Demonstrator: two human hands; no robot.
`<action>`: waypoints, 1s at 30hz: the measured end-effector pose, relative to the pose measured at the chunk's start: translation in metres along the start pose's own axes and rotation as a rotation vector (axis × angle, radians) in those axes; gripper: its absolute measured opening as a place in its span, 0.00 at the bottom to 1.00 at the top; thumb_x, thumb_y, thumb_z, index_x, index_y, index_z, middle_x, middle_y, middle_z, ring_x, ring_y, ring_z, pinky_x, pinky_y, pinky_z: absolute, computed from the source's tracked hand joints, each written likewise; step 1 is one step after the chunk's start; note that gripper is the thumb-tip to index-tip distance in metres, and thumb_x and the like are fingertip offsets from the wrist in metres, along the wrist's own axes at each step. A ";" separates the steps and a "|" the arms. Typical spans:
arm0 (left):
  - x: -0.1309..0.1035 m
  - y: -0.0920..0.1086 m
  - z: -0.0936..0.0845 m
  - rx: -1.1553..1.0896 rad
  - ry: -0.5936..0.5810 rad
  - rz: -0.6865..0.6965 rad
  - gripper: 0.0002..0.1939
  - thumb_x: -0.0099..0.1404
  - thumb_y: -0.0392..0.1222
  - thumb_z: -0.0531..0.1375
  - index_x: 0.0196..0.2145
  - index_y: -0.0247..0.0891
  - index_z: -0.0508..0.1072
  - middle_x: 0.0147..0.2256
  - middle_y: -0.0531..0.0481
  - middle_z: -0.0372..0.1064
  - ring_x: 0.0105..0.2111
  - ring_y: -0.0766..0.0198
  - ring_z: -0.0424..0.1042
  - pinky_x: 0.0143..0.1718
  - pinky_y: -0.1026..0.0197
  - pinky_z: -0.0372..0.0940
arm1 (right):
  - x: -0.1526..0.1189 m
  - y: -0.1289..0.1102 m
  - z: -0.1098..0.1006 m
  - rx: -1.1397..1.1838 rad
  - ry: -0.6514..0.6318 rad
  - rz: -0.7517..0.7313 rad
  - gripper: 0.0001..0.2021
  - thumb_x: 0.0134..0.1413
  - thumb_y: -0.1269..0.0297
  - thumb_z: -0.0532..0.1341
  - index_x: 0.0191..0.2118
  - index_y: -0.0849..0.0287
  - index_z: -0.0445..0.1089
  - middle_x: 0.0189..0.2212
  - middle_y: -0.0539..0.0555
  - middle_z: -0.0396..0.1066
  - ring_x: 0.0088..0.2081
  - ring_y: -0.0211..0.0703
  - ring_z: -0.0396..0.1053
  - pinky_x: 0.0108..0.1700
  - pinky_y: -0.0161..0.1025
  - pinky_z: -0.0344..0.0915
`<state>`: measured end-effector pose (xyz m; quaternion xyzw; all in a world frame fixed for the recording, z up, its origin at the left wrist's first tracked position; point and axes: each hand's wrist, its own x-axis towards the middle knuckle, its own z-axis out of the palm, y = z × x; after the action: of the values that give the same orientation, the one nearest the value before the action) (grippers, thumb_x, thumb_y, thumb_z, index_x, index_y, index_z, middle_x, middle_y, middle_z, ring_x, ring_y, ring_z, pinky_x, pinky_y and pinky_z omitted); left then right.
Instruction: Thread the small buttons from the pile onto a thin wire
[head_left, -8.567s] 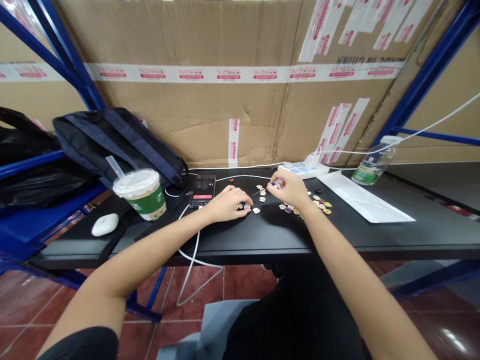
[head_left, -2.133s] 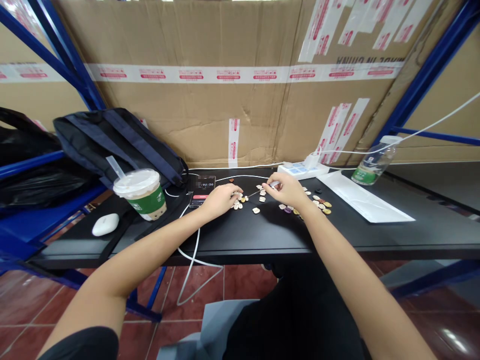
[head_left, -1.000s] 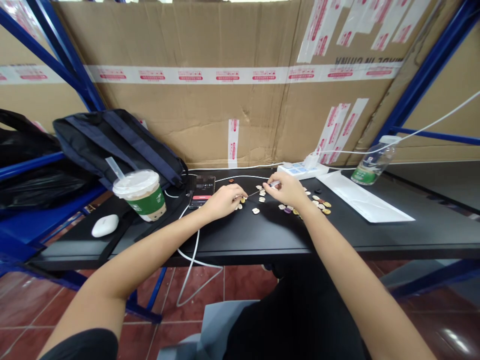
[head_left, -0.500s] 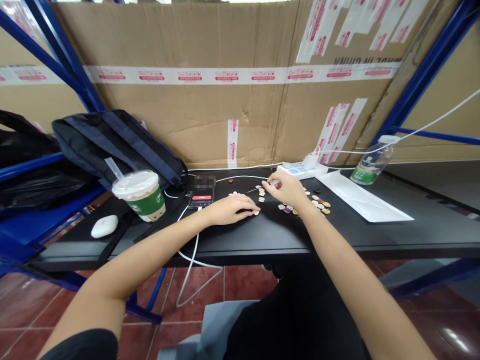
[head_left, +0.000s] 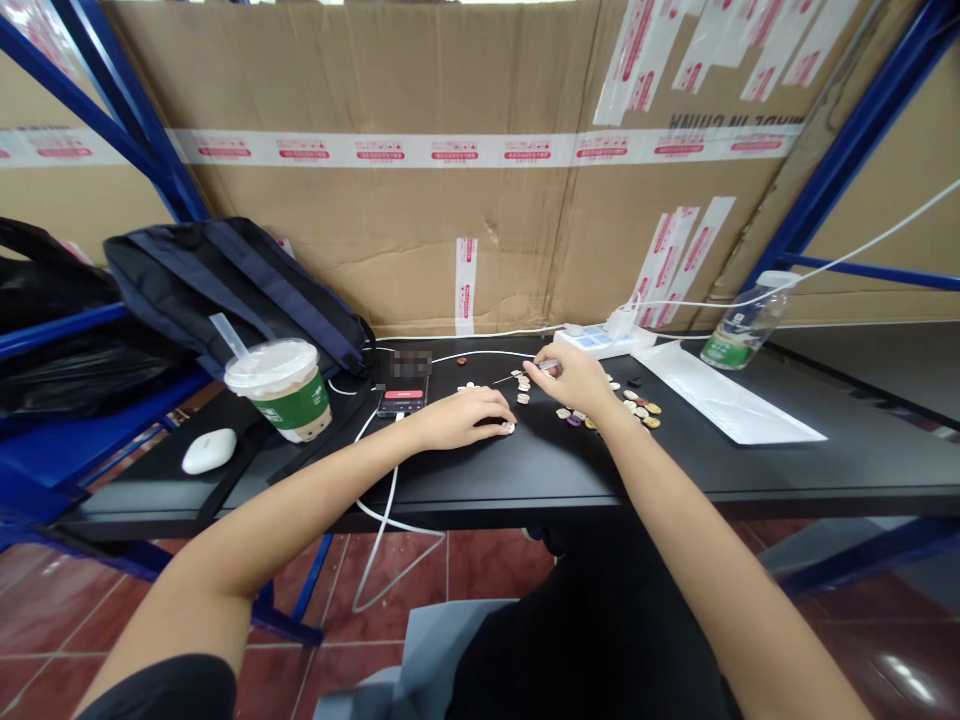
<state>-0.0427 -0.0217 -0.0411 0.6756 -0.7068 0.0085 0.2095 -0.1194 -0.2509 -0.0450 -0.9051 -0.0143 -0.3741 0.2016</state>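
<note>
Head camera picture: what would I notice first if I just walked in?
Probably the little coloured buttons scattered mid-table, with the left hand flat beside one and the right hand pinching a thin needle-like tool. Then the drink cup with a straw, left.

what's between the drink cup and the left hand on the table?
In the head view, a phone with a white cable lies between drink cup and left hand.
</note>
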 end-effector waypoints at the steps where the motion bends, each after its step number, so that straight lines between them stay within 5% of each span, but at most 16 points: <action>1: 0.000 0.001 0.000 -0.007 -0.002 0.001 0.12 0.73 0.44 0.56 0.49 0.41 0.76 0.47 0.44 0.73 0.49 0.59 0.71 0.55 0.57 0.61 | 0.000 0.000 0.000 -0.002 -0.002 0.000 0.12 0.58 0.54 0.61 0.29 0.56 0.69 0.29 0.53 0.73 0.29 0.42 0.68 0.32 0.39 0.58; 13: 0.000 0.006 -0.002 -0.004 0.015 -0.022 0.09 0.72 0.42 0.57 0.44 0.39 0.76 0.44 0.46 0.74 0.45 0.60 0.72 0.53 0.57 0.61 | 0.000 0.000 0.000 -0.006 -0.010 0.011 0.11 0.59 0.55 0.61 0.31 0.56 0.70 0.31 0.52 0.74 0.28 0.41 0.68 0.32 0.39 0.58; 23: 0.002 -0.004 0.004 -0.054 0.311 -0.181 0.09 0.68 0.39 0.59 0.44 0.35 0.75 0.37 0.47 0.74 0.36 0.64 0.73 0.42 0.62 0.68 | 0.002 -0.001 -0.002 -0.053 0.004 0.058 0.12 0.60 0.52 0.60 0.32 0.55 0.71 0.23 0.50 0.69 0.26 0.42 0.65 0.30 0.38 0.54; 30: 0.000 -0.015 0.006 -0.073 0.369 -0.267 0.11 0.70 0.42 0.58 0.46 0.36 0.76 0.36 0.47 0.74 0.36 0.63 0.74 0.42 0.60 0.69 | 0.001 0.002 -0.003 -0.008 -0.002 0.061 0.11 0.61 0.53 0.60 0.36 0.54 0.70 0.25 0.51 0.71 0.27 0.43 0.67 0.31 0.38 0.56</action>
<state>-0.0301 -0.0249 -0.0511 0.7420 -0.5608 0.0783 0.3588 -0.1199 -0.2536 -0.0430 -0.9062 0.0145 -0.3671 0.2091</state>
